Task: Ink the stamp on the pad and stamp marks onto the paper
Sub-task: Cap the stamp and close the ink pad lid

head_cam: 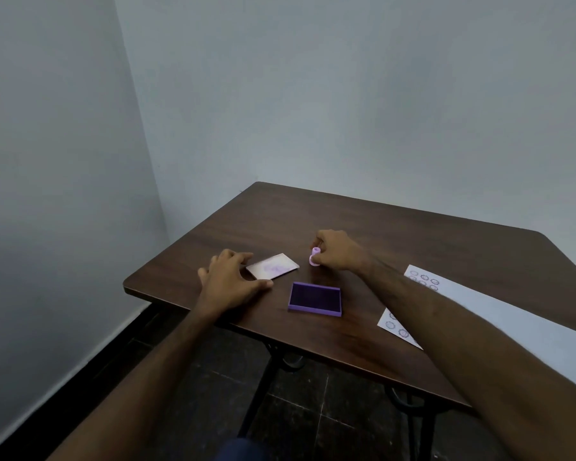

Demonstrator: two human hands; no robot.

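Note:
A small lilac stamp (314,257) stands on the dark wooden table (413,241), gripped by the fingers of my right hand (338,250). In front of it lies the open purple ink pad (315,298) with its dark inked surface facing up. Left of the stamp lies the pad's pale lid (272,266), smudged with purple. My left hand (228,279) rests with fingers spread on the table, its fingertips touching the lid's left edge. A white paper (499,311) with several round purple marks lies at the right, partly hidden by my right forearm.
The table's near edge runs diagonally from the left corner (127,287) toward the lower right. Grey walls meet in a corner behind the table. Black metal table legs (263,387) and a dark tiled floor show below.

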